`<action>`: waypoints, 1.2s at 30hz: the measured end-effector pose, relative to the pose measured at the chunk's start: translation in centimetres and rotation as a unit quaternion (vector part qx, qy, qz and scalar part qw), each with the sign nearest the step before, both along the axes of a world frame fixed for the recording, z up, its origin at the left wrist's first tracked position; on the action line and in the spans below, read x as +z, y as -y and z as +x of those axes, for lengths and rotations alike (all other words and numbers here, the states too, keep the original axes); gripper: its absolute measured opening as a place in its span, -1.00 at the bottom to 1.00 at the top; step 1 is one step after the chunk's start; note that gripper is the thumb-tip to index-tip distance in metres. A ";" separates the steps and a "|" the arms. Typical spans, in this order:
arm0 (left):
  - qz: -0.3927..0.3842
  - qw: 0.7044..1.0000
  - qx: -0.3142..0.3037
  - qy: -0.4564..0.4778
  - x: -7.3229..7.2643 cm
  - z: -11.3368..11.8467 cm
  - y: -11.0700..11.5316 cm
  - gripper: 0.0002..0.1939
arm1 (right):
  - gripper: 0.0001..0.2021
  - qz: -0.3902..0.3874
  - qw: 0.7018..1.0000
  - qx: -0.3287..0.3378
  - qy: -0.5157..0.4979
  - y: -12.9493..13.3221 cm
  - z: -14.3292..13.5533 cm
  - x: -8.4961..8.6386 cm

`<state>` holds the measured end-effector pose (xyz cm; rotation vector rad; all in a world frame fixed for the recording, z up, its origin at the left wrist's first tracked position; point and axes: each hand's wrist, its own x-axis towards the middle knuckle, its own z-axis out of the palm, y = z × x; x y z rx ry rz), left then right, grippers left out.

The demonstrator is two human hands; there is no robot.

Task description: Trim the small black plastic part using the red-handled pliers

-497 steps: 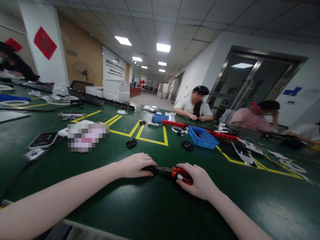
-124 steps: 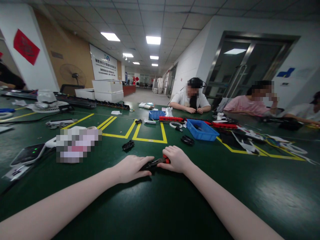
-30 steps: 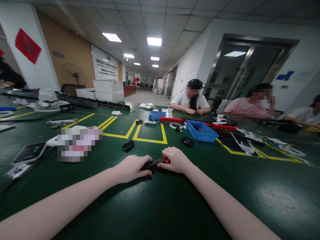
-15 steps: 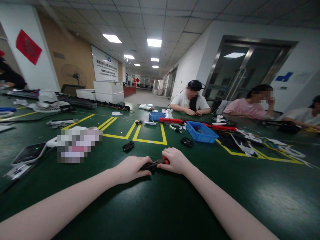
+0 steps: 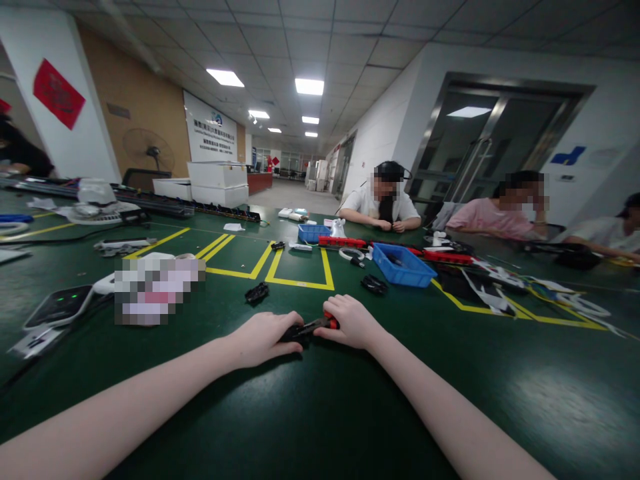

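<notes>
My right hand is closed round the red handles of a pair of pliers, whose dark jaws point left. Between the thumb and fingers of my left hand is a small black part, mostly covered by the fingers. The plier jaws meet this part, though the exact contact is too dark to make out. Beyond my left hand lies a black piece on the green tabletop. Another black bundle rests beyond my right hand.
A blue bin with dark items stands ahead to the right, near red strips. To the left are a blurred-out pale object and a device with a green light. Several people sit across the green table.
</notes>
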<state>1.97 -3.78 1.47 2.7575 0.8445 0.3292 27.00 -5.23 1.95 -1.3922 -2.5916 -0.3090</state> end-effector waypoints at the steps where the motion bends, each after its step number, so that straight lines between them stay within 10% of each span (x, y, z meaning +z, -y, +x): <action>1: 0.001 1.000 0.000 0.000 0.0 0.0 0.0 -0.59 | -0.56 0.000 1.000 0.000 0.000 0.0 0.0 0.0; 36: 0.017 1.000 -0.025 0.006 -0.3 0.1 -0.3 -0.53 | -0.55 -0.004 1.000 -0.007 -0.003 0.1 -0.2 0.2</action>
